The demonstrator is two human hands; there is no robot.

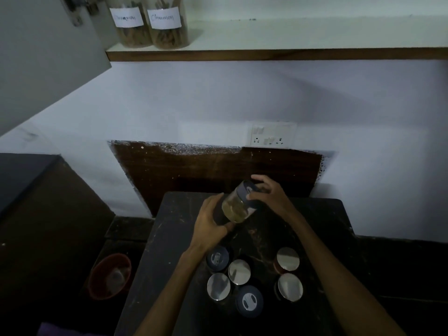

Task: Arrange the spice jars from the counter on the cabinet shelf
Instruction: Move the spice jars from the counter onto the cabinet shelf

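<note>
Above the dark counter (169,238) I hold a clear spice jar (236,207) with a dark lid, tilted toward the wall. My left hand (211,225) grips its base and my right hand (269,194) curls round the lid end. Below, near the counter's front, stand several more jars: silver-lidded ones (239,272) (288,259) (290,286) (218,286) and dark-lidded ones (217,258) (249,301). On the white cabinet shelf (291,35) at top left stand two labelled cinnamon jars (129,23) (169,25).
An open cabinet door (43,57) hangs at the upper left. A switch and socket plate (272,134) sits on the wall above a dark wooden panel (218,170). A red bucket (109,276) stands on the floor left of the counter.
</note>
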